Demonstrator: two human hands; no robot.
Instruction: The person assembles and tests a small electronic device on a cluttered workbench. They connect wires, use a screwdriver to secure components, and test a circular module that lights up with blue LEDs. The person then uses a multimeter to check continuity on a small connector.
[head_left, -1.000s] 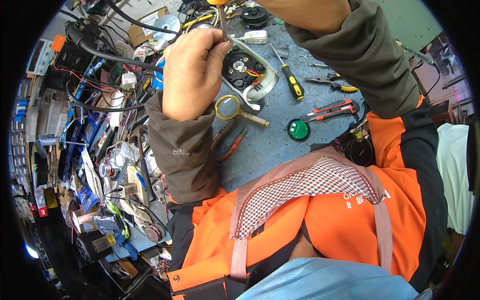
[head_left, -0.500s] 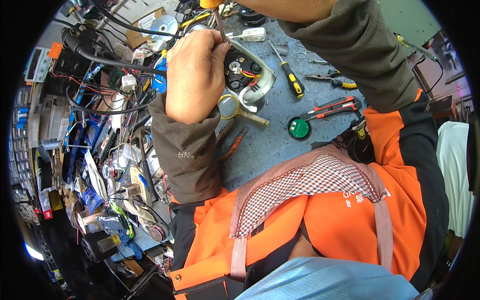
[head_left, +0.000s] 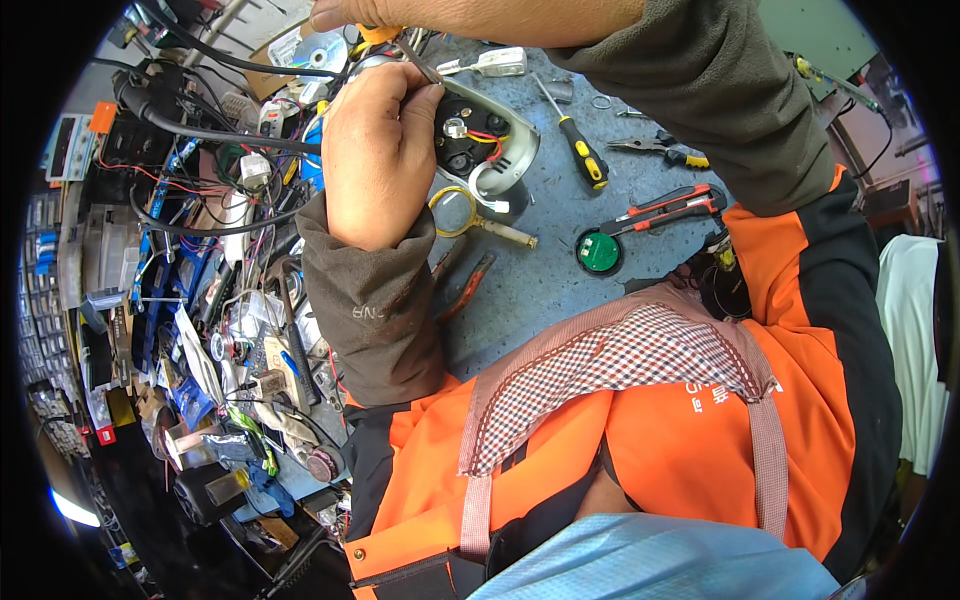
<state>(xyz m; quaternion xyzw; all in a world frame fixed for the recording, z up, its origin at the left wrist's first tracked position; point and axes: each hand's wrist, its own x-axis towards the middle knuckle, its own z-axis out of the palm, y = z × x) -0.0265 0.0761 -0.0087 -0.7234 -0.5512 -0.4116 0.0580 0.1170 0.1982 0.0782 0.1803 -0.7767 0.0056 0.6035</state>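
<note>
Casing: grey, open-faced, over the bench just beyond the magnifier; whether it rests there is unclear.
Wires: red and yellow, exposed inside it.
Left hand: thumb and forefinger close together at the casing's edge; cannot tell what they pinch.
Right hand: clamped on the screwdriver's orange handle.
Slanted shaft: could slip under a hard push, jabbing the left thumb or nicking wires.
</note>
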